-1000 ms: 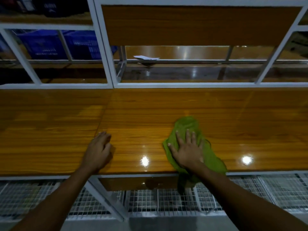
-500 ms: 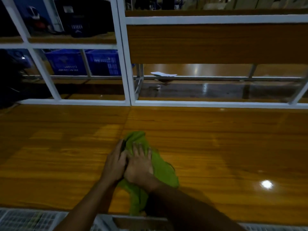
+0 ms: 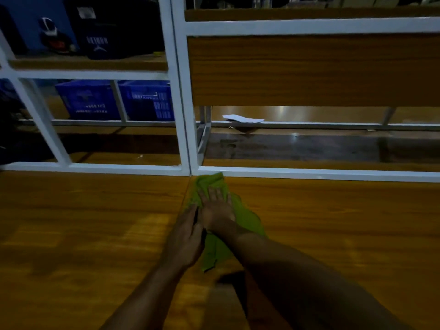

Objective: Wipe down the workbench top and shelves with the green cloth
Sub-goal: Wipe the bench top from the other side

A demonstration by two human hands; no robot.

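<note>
The tabletop [image 3: 95, 234] fills the lower half of my view. It is glossy wood with a seam running toward 12 o'clock, and I cannot tell from its sheen which stretches are already wiped. The white frame [image 3: 181, 91] rises at its far edge. It carries an upper shelf [image 3: 95, 64] at 10 o'clock with dark items on it, and blue crates [image 3: 114, 98] show beyond the frame, below that shelf. I judge the job to be in its tabletop stage, with the shelves yet to come.

The green cloth [image 3: 247, 222] lies flat on the tabletop near the centre, just right of the seam, its far tip touching the frame's bottom rail at 12 o'clock. My right hand [image 3: 217, 208] presses it down with straight, spread fingers. My left hand [image 3: 188, 236] lies flat at the cloth's 9 o'clock edge, fingers straight, gripping nothing. A white paper [image 3: 242, 119] sits beyond the frame at 1 o'clock.
</note>
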